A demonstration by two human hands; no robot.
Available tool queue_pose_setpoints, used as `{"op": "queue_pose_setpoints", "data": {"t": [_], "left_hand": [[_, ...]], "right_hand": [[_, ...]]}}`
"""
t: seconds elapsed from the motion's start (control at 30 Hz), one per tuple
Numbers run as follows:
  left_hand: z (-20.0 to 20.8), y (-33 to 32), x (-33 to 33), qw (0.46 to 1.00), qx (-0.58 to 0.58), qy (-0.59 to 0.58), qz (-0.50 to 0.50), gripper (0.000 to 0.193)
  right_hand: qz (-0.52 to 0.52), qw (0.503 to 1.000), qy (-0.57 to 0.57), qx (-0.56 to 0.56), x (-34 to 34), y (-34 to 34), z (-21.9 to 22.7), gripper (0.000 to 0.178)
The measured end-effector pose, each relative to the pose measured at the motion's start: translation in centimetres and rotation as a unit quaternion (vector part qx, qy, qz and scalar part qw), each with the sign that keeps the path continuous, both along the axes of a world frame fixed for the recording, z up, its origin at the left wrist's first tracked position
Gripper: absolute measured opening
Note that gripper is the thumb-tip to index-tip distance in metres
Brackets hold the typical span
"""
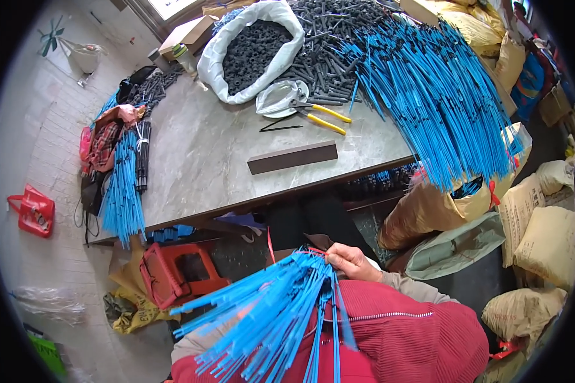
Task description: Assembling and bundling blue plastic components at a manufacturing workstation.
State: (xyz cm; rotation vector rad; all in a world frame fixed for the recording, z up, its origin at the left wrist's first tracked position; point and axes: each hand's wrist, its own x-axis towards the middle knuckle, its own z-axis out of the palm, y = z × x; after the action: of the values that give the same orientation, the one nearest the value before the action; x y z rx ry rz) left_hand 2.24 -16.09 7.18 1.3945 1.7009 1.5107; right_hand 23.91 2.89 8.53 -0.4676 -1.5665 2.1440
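A bundle of long, thin blue rods fans out in front of my red corduroy jacket, its gathered end pointing toward the table. A narrow red tie runs across that gathered end. My right hand is closed there, thumb and fingers pinching the tie at the bundle's right side. Behind the rods lies my left hand; only a little skin shows between them, and its fingers are hidden. A loose red strip stands up beside the bundle.
The stone-topped table holds a dark block, yellow-handled pliers, a white sack of black parts and a large pile of blue rods. A red stool stands left; sacks crowd the right.
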Motion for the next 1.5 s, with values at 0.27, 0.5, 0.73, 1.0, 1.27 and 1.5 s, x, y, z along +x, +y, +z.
{"op": "queue_pose_setpoints", "data": {"t": [0.27,0.5,0.73,1.0,1.27,1.5], "left_hand": [[0.1,0.1,-0.1,0.957,0.009,0.29,-0.023,0.014],[5.6,1.0,3.5,0.988,-0.027,-0.115,0.096,0.008],[1.1,0.8,5.8,0.917,-0.129,-0.377,0.013,0.01],[2.9,5.3,3.8,0.976,0.078,0.154,-0.131,0.012],[-0.5,9.2,3.3,0.896,-0.048,-0.44,-0.025,0.007],[1.5,8.4,1.9,0.844,-0.083,-0.528,-0.028,0.007]], "right_hand": [[-0.065,0.976,0.028,0.205,-5.3,0.0,1.1,0.012],[0.052,0.942,-0.014,0.331,-15.4,3.7,6.0,0.022],[0.083,0.95,-0.172,0.249,-12.4,3.8,-5.7,0.023],[0.045,0.965,-0.146,-0.211,-9.2,2.0,-2.9,0.019],[-0.132,0.942,-0.072,-0.301,-7.0,1.1,-2.3,0.022],[0.061,0.96,-0.142,-0.233,-5.2,3.4,-0.1,0.021]]}}
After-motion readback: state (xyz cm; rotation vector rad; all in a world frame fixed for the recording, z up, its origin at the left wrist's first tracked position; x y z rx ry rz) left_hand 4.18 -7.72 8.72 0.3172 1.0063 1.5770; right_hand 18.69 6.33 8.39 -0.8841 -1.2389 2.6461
